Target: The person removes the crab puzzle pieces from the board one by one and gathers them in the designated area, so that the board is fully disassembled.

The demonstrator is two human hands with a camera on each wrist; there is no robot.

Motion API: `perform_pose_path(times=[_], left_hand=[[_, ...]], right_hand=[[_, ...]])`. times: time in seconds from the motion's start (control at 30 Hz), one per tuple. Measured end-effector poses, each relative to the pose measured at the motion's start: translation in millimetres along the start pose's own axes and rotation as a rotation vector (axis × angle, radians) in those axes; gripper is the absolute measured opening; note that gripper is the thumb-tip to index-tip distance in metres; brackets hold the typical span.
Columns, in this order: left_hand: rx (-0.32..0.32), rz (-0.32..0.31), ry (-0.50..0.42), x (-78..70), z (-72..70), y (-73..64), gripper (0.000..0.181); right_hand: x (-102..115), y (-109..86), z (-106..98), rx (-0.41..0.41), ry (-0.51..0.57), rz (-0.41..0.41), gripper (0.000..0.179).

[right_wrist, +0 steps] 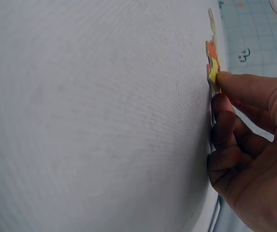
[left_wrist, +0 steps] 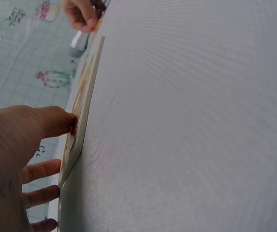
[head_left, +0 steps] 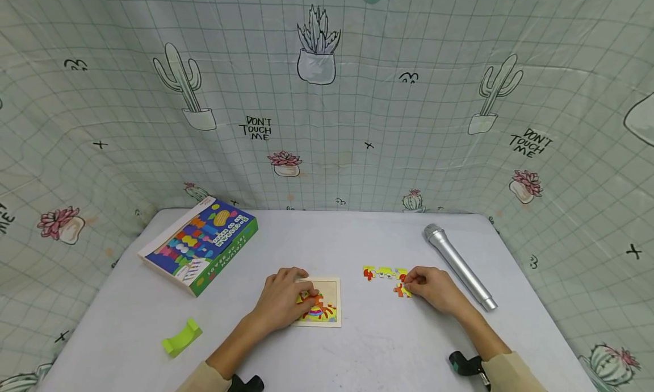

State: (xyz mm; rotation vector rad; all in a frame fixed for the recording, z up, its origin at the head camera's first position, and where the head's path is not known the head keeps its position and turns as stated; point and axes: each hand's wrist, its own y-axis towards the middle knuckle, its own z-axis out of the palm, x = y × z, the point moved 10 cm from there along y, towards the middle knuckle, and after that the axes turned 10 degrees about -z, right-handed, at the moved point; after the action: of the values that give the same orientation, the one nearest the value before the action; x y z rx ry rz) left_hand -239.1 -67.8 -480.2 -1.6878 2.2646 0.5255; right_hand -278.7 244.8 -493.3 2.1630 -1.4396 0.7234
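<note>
In the head view my left hand rests on a small square wooden puzzle board. The board has colourful pieces fitted in its lower part, and bare wood shows at its upper right. The left wrist view shows the thumb of my left hand pressing on the board's face, with the other fingers spread by its edge. To the right, my right hand pinches a yellow and orange puzzle piece at its edge, low at the table. Beside it lies a row of loose puzzle pieces; the fingertips partly hide some.
A blue and green box lies at the back left. Nearer on that side is a lime-green curved block. A silver microphone lies slantwise beyond my right hand. A patterned curtain stands behind the white table.
</note>
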Motion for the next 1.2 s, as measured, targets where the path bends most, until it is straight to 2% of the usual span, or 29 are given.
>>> perform_pose_path(times=[0.5,0.87,1.03,1.2], left_hand=[[-0.004,0.002,0.009,0.1,-0.5,-0.8,0.006],[0.024,0.021,-0.008,1.0,-1.7,-3.3,0.012],[0.067,0.019,-0.013,3.4,-0.9,-3.5,0.019],[0.082,0.014,-0.016,6.0,-0.7,-4.0,0.019]], right_hand=[[1.1,2.0,0.4,0.012,-0.038,-0.016,0.005],[2.8,2.0,0.2,0.006,-0.032,-0.018,0.006],[16.4,4.6,4.6,-0.001,0.014,-0.022,0.005],[42.8,15.7,24.8,0.03,0.054,-0.067,0.004]])
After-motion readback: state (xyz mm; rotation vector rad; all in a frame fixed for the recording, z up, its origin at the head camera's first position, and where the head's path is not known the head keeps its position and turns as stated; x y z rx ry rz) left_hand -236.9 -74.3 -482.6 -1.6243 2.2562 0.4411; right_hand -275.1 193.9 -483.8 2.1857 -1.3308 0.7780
